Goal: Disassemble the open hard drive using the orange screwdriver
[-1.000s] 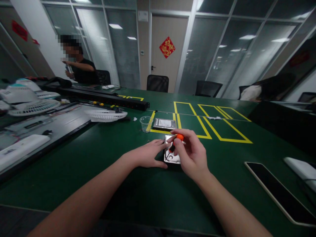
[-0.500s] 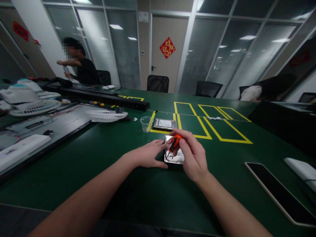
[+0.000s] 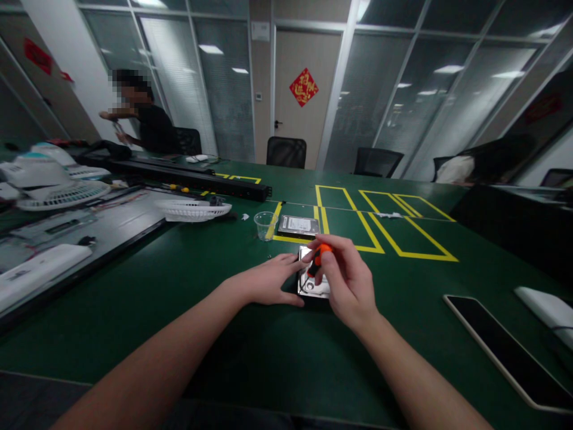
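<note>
A silver hard drive (image 3: 317,288) lies on the green table (image 3: 250,358) in front of me, partly covered by both hands. My left hand (image 3: 273,279) rests along its left side, thumb and fingers spread apart at the edge. In my right hand (image 3: 351,280) is an orange and black screwdriver (image 3: 319,258), tilted, its shaft reaching down to the drive's lower left corner. Just beyond, a second hard drive (image 3: 298,225) with a white label sits inside a yellow tape outline. Left of that one stands a clear plastic cup (image 3: 265,227).
A phone (image 3: 510,349) and a white device (image 3: 548,310) lie at the right. On the left are a flat metal panel (image 3: 120,224), a white fan grille (image 3: 192,209), fan parts and a long black bar (image 3: 233,186). A person (image 3: 154,128) is at the far left.
The fingers of my right hand have shifted slightly around the screwdriver handle, which has turned a little. My left hand and the drives stay in place.
</note>
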Demonstrator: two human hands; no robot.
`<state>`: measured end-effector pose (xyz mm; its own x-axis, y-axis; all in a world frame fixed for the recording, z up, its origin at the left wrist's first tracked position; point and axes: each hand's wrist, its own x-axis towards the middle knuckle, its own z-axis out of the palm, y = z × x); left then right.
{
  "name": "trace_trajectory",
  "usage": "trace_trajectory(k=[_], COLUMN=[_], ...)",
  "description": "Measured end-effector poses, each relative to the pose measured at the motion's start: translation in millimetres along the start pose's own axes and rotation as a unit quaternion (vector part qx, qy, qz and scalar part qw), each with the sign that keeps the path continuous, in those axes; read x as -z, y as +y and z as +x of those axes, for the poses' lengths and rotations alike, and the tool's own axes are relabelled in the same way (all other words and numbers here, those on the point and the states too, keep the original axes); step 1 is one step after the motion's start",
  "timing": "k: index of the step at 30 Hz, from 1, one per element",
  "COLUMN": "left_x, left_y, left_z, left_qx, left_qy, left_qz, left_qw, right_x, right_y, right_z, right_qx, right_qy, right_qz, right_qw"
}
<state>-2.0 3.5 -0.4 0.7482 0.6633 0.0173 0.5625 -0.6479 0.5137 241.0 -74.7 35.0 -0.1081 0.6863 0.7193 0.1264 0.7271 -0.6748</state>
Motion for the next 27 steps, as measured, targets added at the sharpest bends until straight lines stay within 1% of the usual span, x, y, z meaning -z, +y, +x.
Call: trace_trajectory(k=[3,7,14,17,20,24,27], left_x=[0.8,1.4,2.3,2.0,0.6,-0.6,0.2], left_y=[1.6,1.9,4.3,4.8,2.3,-1.6,-0.9], left_z=[0.2,-0.4,-1.8,-1.0,0.1,0.4,-0.3], left_qx=[0.005,-0.005,0.006,0.019,0.013,-0.007,-0.003], left_qy=[-0.003,0.004,0.003,0.001,0.003,0.004,0.005], left_qz=[0.005,0.002,-0.008,-0.007,-0.002,-0.001,-0.002], left_qw=[1.0,1.0,1.0,1.0,1.0,1.0,1.0], right_x=[1.8,1.5,-2.2,-0.8,2.6,5.2,3.5], right_y=[-0.5,-2.1,-4.2,-2.3,-2.1,-4.7,-5.2], right_z=[-0.5,0.6,2.8,2.7,2.4,2.5,2.9], right_qx=[0.004,0.004,-0.012,-0.004,0.014,0.032,0.021], right_qy=[-0.007,-0.006,0.026,0.006,-0.017,-0.02,-0.014], right_qz=[0.001,-0.008,-0.01,-0.014,-0.031,-0.048,-0.04], right_qw=[1.0,1.0,1.0,1.0,0.999,0.998,0.999])
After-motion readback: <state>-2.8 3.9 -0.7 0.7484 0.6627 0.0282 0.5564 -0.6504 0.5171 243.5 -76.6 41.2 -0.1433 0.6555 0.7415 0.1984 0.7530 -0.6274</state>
